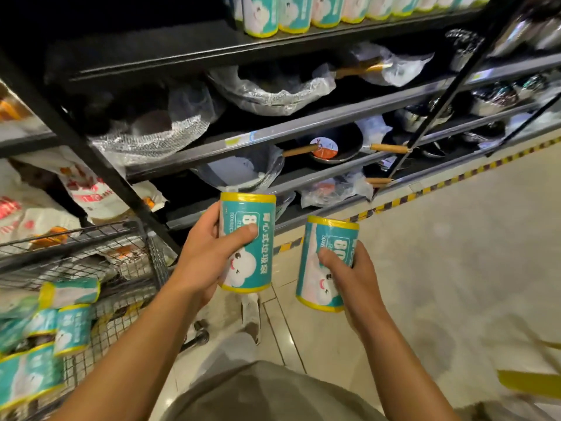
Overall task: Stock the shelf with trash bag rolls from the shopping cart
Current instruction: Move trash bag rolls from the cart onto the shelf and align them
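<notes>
My left hand [209, 253] grips a teal trash bag roll [252, 262] with yellow ends, held upright in front of the lower shelves. My right hand [349, 275] grips a second teal roll [315, 278], also upright, a little lower and to the right. Several more rolls [73, 326] lie in the wire shopping cart [133, 256] at the lower left. A row of the same rolls [291, 13] stands on the top black shelf [182, 53]; the left stretch of that shelf is dark.
Lower shelves hold plastic-wrapped woks and pans [331, 144] with wooden handles. A black upright post [91, 153] stands beside the cart. Packaged goods [88, 189] fill shelves at the left. Pale tiled floor [440, 253] with a yellow-black strip lies to the right.
</notes>
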`<state>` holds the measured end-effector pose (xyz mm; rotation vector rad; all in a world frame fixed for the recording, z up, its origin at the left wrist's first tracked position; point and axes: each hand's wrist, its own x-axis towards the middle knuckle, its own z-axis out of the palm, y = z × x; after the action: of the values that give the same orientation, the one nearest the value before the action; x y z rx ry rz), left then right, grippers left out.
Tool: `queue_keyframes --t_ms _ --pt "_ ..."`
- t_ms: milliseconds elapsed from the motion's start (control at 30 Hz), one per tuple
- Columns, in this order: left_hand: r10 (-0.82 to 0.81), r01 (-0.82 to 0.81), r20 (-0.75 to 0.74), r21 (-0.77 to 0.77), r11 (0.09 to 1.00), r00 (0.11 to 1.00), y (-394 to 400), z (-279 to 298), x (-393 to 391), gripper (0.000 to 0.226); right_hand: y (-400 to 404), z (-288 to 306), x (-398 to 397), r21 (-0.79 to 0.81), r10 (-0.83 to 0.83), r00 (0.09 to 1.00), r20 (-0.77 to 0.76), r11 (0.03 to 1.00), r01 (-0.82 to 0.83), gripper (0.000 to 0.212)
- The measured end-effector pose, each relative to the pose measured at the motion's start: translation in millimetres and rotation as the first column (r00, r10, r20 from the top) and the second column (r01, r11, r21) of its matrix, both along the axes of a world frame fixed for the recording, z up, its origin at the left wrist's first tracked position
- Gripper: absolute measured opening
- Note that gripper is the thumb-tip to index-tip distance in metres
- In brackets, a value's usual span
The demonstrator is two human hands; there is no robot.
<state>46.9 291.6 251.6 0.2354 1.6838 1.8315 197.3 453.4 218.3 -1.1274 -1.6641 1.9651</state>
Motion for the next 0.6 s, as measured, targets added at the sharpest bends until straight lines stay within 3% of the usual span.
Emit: queue_keyframes --t_ms 233,333,600 --pt "0.093 -0.097 0.064 0.056 0.994 0.994 53 1 -82 0.051 75 39 -117 0.145 0.115 0.990 -0.080 0.984 -0.103 0.023" --pt "0.118 -0.124 0.066 0.079 0.989 0.991 75 13 -127 0.037 99 60 -169 0.187 0.157 0.978 -0.137 0.974 -0.130 0.024" --pt "0.158 -0.143 -0.103 0.137 0.980 0.982 122 56 -242 0.036 135 93 -275 0.279 0.205 0.948 -0.242 0.951 -0.135 0.037"
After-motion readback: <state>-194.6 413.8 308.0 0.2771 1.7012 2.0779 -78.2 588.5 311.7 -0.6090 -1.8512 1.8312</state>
